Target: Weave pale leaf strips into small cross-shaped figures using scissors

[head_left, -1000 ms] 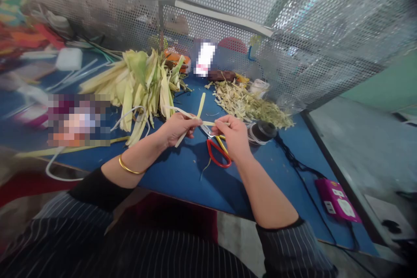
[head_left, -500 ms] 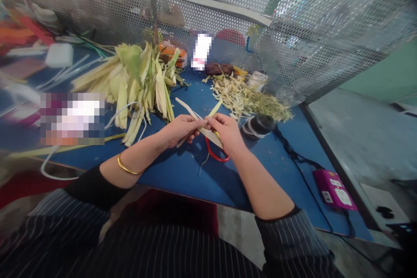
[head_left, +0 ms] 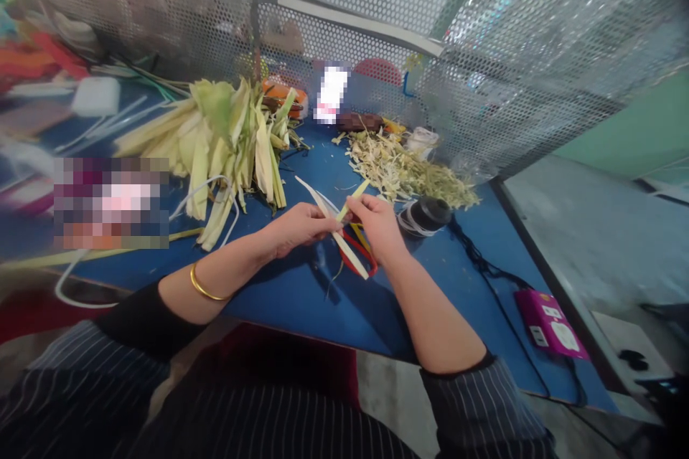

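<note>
Between my hands two pale corn husk strips cross each other. My left hand point(head_left: 304, 228) pinches the long husk strip point(head_left: 352, 256), which slants from upper left to lower right. The shorter, greener husk strip point(head_left: 359, 190) is pinched in my right hand point(head_left: 380, 226), just above the crossing. Below the hands on the blue table lie scissors point(head_left: 371, 258) with red and yellow handles, partly covered by the strip and my right hand. The fingertips of both hands nearly meet, and some fingers of each are hidden.
A large heap of corn husks point(head_left: 215, 136) lies at the back left. Shredded husk scraps point(head_left: 398, 161) are piled at the back right. A dark cylinder wound with white cord point(head_left: 425, 216) stands near my right hand. Black cables run to a magenta box point(head_left: 552, 323). Perforated screen point(head_left: 355, 21) behind.
My hands have turned the crossed husk strips, and the long strip's lower end now points further down. My right fingers have slid slightly up the greener strip. The view has shifted a little.
</note>
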A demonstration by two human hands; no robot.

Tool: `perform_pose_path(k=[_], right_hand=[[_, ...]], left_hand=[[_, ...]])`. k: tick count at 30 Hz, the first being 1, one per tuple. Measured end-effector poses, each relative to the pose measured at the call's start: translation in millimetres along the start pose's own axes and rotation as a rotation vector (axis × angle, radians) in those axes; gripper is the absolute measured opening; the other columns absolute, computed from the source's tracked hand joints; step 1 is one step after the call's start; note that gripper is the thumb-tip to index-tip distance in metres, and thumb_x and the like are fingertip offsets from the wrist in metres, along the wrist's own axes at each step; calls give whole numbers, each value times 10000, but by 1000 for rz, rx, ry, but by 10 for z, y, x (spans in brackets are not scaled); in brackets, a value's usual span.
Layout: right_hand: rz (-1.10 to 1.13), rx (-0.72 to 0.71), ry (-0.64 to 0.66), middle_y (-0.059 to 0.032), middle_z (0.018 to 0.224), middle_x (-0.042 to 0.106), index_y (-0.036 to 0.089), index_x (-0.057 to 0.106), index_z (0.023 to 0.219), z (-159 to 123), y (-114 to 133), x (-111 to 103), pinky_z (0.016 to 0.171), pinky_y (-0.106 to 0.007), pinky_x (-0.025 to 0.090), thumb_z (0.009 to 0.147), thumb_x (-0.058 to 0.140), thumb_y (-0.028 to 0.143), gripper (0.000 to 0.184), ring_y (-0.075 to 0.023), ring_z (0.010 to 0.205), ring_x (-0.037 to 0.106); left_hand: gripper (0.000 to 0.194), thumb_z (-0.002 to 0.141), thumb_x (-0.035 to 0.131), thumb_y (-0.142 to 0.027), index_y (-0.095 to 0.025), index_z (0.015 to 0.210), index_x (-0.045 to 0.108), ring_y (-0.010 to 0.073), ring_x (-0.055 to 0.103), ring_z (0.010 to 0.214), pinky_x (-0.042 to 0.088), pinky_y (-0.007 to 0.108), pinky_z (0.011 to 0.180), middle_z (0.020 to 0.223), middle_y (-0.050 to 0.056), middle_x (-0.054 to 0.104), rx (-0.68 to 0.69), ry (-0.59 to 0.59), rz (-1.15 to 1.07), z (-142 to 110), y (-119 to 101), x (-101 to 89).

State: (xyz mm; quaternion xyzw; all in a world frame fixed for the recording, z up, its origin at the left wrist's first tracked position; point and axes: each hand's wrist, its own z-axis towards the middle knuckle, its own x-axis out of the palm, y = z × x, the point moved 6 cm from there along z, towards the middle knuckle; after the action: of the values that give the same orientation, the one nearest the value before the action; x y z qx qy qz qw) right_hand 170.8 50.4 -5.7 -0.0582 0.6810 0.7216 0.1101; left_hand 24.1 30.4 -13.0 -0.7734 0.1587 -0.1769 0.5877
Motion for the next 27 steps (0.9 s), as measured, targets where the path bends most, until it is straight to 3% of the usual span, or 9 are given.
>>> perform_pose_path(k=[4,5,7,9,11,14,18,23,27], right_hand=[[-296,-360,-337,-98,1077,618,208,619,1068,-94,352,-226,833,-368,467,750,651,409,377,-226,990,568],[-350,-429,-285,-107,1124,607,220,639,1057,-123,423,-178,854,-376,460,764,641,407,347,-242,1047,554],[-344,-434,14,-79,989,657,230,692,864,-156,442,26,808,-361,475,795,611,412,210,-228,948,601],[-232,-252,244,-34,724,649,216,664,704,-185,324,191,621,-315,479,800,598,434,247,-178,667,607],[-97,-72,291,12,552,568,204,621,643,-205,196,258,461,-266,397,781,613,442,275,-123,462,500],[42,3,152,44,505,507,196,603,635,-198,112,220,409,-240,319,741,654,400,236,-85,403,398],[16,-70,-43,40,528,505,184,609,616,-176,126,118,482,-252,342,739,657,354,216,-92,475,409],[-224,-333,-60,-11,738,641,195,657,765,-149,336,19,702,-297,438,838,566,360,202,-153,712,568],[-361,-605,-324,-59,953,663,197,638,926,-294,636,-206,866,-344,428,869,544,330,172,-187,925,595]], left_hand=[[264,730,657,-407,-161,645,707,60,276,412,158,212,414,483,-7,423,33,33,35,-23,-33,38],[286,745,637,-417,-160,637,703,66,302,420,181,208,417,486,-1,442,47,42,58,-25,-33,55],[300,764,604,-405,-161,612,689,78,356,439,230,203,428,494,7,484,67,62,114,-29,-22,95],[300,761,596,-379,-160,570,670,83,372,436,248,208,433,481,3,495,68,79,201,-33,-3,125],[344,753,597,-383,-158,495,629,81,341,407,228,219,424,426,-9,448,50,64,298,-38,12,121],[406,766,568,-403,-160,442,591,82,308,393,206,235,424,394,-7,424,60,56,354,-53,-9,106],[349,772,535,-324,-163,473,615,81,324,414,213,238,443,439,4,490,162,87,389,-79,-69,143],[295,780,591,-369,-159,597,687,70,335,418,219,230,435,484,10,513,97,-8,213,-34,-18,99],[319,790,612,-447,-150,802,727,77,469,502,343,209,483,625,31,594,9,-130,-122,9,-5,-65]])
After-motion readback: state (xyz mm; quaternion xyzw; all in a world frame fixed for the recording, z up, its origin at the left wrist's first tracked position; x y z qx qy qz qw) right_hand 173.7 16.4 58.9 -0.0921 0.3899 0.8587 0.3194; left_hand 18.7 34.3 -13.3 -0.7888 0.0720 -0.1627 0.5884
